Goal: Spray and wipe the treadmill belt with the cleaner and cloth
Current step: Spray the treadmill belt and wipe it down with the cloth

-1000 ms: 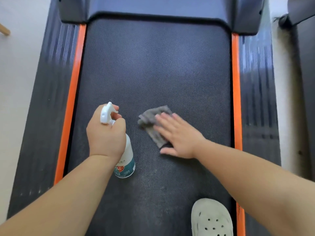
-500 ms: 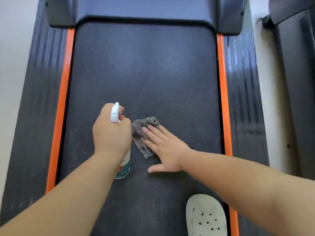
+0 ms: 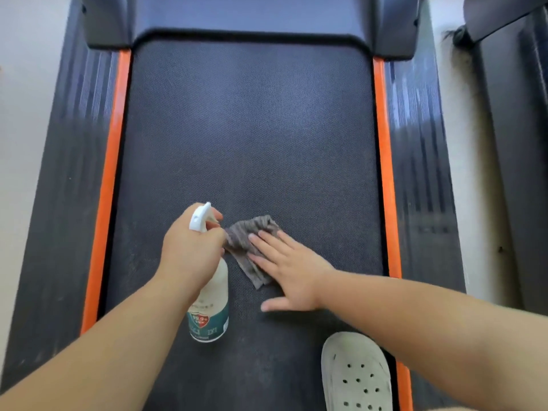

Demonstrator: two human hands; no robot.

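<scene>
Dark textured belt (image 3: 252, 137) fills most of what I see, with an orange strip (image 3: 108, 179) down each side, black side rails outside those, and pale floor beyond. At the far end sits the motor cover (image 3: 246, 16). My left hand (image 3: 189, 253) is wrapped round the neck of the spray bottle (image 3: 209, 310), which hangs above the belt with its white nozzle (image 3: 199, 218) pointing away from me and its teal label low down. Just right of it, my right hand (image 3: 292, 274) lies flat, fingers straight, pressing the grey cloth (image 3: 247, 241) onto the belt near its middle. My pale clog (image 3: 355, 378) stands on the belt by the right strip.
</scene>
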